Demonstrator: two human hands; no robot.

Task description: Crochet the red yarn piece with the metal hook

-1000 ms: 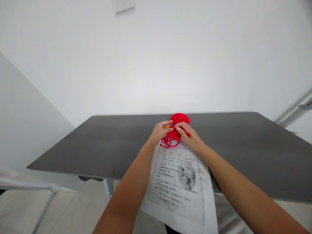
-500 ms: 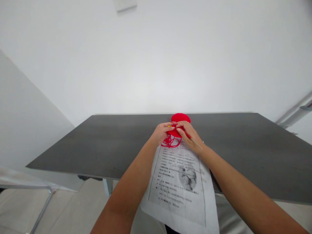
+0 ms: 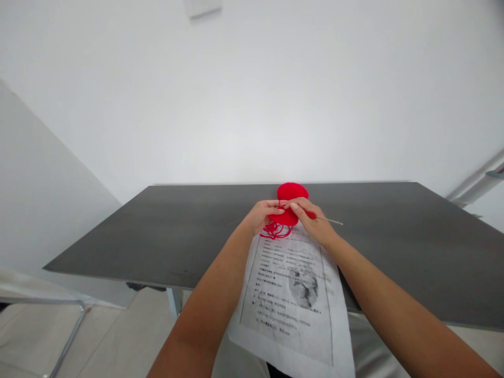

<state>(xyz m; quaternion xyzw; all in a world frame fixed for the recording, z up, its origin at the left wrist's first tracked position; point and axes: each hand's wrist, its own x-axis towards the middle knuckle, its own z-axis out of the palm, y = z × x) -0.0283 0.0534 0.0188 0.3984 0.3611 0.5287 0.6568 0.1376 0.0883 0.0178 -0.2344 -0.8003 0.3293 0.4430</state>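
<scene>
My left hand (image 3: 260, 216) is closed in a pinch on a small red crochet piece (image 3: 284, 217) with loose red yarn (image 3: 274, 230) hanging below it. My right hand (image 3: 313, 220) grips a crochet hook (image 3: 325, 219) with a red handle; its metal shaft points right. Behind both hands a red ball of yarn (image 3: 293, 190) sits on the dark table (image 3: 157, 231). The hands meet above the top edge of a printed paper sheet (image 3: 291, 294).
The printed sheet, with text and a grey picture, hangs over the table's near edge toward my lap. A white wall stands behind the table. A metal chair frame (image 3: 66, 336) is at lower left on a pale floor; a grey rail (image 3: 484, 181) is at far right.
My right hand has turned, so the hook's metal shaft swung from pointing down-right to pointing nearly level to the right. The hands stay at the red piece.
</scene>
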